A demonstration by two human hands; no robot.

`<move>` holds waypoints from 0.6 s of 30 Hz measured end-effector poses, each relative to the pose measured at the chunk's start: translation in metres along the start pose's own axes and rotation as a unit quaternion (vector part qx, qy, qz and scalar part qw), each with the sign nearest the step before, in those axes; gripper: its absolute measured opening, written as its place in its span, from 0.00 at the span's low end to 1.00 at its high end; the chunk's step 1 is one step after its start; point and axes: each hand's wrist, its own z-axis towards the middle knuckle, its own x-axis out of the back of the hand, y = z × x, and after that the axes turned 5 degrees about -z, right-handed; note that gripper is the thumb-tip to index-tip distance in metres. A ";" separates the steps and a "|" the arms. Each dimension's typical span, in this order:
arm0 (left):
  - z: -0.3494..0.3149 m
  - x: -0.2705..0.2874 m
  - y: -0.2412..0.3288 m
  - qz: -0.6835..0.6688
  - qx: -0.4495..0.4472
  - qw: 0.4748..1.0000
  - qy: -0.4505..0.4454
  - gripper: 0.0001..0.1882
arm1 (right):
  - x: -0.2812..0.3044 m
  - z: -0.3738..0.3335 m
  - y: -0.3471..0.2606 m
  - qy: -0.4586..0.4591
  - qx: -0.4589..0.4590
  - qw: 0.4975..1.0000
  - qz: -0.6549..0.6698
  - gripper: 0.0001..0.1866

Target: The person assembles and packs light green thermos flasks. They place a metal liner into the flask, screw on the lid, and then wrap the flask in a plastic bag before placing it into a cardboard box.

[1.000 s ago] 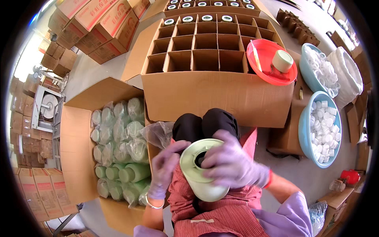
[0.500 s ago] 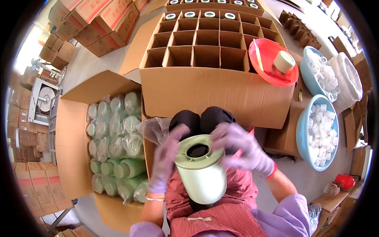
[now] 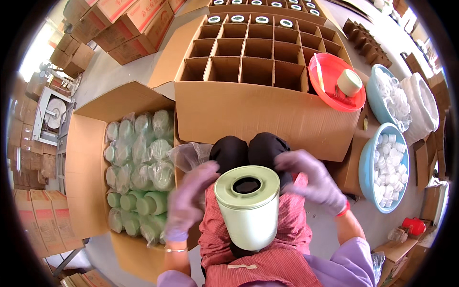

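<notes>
A pale green, cup-shaped vessel [image 3: 252, 220] rests on my lap between my thighs, its flat round lid-like end facing up. A raised collar [image 3: 233, 187] surrounds the dark round hole in that end. My left hand [image 3: 189, 203], in a lilac glove and smeared by motion, is beside the vessel's left side, fingers apart and not holding it. To the right of the vessel, my gloved right hand [image 3: 311, 182] hovers with its fingers spread, holding nothing.
Left stands an open carton [image 3: 86, 167] of green vessels [image 3: 146, 203], many in clear plastic. Ahead is a divided carton [image 3: 258, 110]; a red basin [image 3: 327, 71] with a pale green cup [image 3: 350, 82] sits on its right corner. Blue basins hold white caps [image 3: 389, 167] and white rings [image 3: 392, 93].
Both hands have drawn away from the vessel, the left to the left and the right to the right. Ribs seen around the hole before no longer show; the collar looks smooth now.
</notes>
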 end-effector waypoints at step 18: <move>0.161 0.011 -0.022 0.406 -0.312 0.859 -0.011 0.23 | -0.002 0.151 0.021 -0.006 0.109 0.987 0.120 0.30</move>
